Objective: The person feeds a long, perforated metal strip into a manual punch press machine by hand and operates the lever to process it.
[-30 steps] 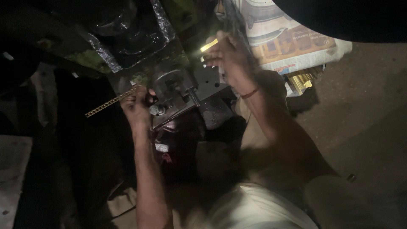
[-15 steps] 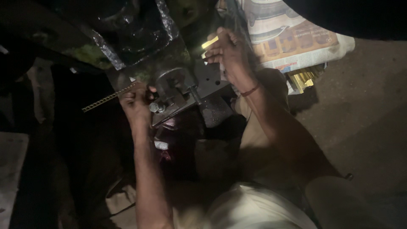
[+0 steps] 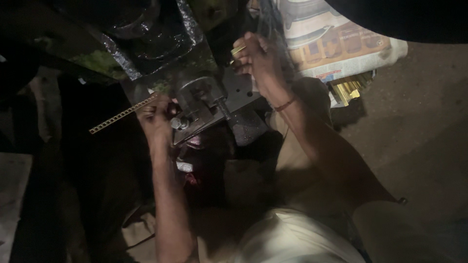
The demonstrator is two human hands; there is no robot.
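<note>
My left hand (image 3: 157,116) grips a thin brass strip with a row of punched holes (image 3: 122,114); the strip sticks out to the left and its near end lies at a small grey metal press (image 3: 202,100). My right hand (image 3: 257,58) is raised behind the press, closed around a small yellow brass piece (image 3: 238,50). The press sits on a dark steel base plate (image 3: 243,90) with a threaded screw (image 3: 224,109) at its side.
A sheet of printed newspaper (image 3: 336,44) lies at the back right, with a bundle of gold-coloured strips (image 3: 348,90) at its edge. Black plastic sheeting (image 3: 146,39) sits behind the press. Bare dusty ground (image 3: 419,136) spreads to the right. The left is dark.
Both hands have stayed at the press. The perforated strip keeps the same slant, and my right hand has shifted only slightly with the brass piece.
</note>
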